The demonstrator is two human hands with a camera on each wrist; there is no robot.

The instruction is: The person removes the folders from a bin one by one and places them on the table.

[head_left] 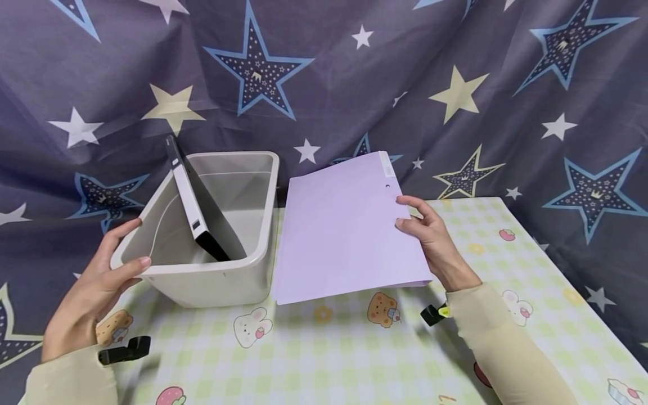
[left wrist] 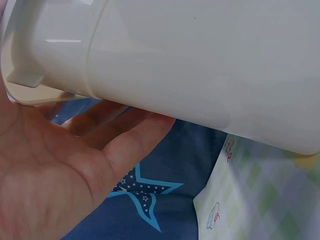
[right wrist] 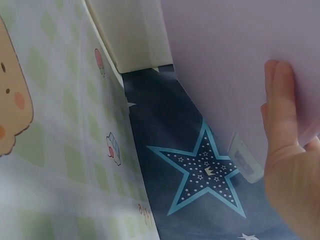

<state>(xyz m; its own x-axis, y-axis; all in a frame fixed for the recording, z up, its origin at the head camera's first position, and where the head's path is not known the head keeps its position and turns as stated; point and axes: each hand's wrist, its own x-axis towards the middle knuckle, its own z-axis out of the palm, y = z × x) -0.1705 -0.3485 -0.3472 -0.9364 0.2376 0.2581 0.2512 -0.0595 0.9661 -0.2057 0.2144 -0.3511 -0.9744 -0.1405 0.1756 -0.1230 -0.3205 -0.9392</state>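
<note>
My right hand (head_left: 432, 239) pinches the right edge of a lilac file folder (head_left: 344, 236), thumb and a fingertip on its front face and other fingers behind. The folder is tilted over the table, right of a pale grey plastic bin (head_left: 217, 287). A small label tab (head_left: 387, 165) shows at its upper right edge. With its thumb over the rim, my left hand (head_left: 93, 289) grips the bin's near left corner; in the left wrist view its fingers lie along the bin's outer wall (left wrist: 165, 65). Inside the bin leans a black binder with a white spine (head_left: 187, 199), its top end above the rim.
A green-and-white checked tablecloth (head_left: 324, 360) with cartoon animals covers the table. Behind it hangs a dark star-patterned cloth (head_left: 329, 84), close to the bin's far side. The table's right edge (head_left: 572, 287) runs diagonally beyond my right hand.
</note>
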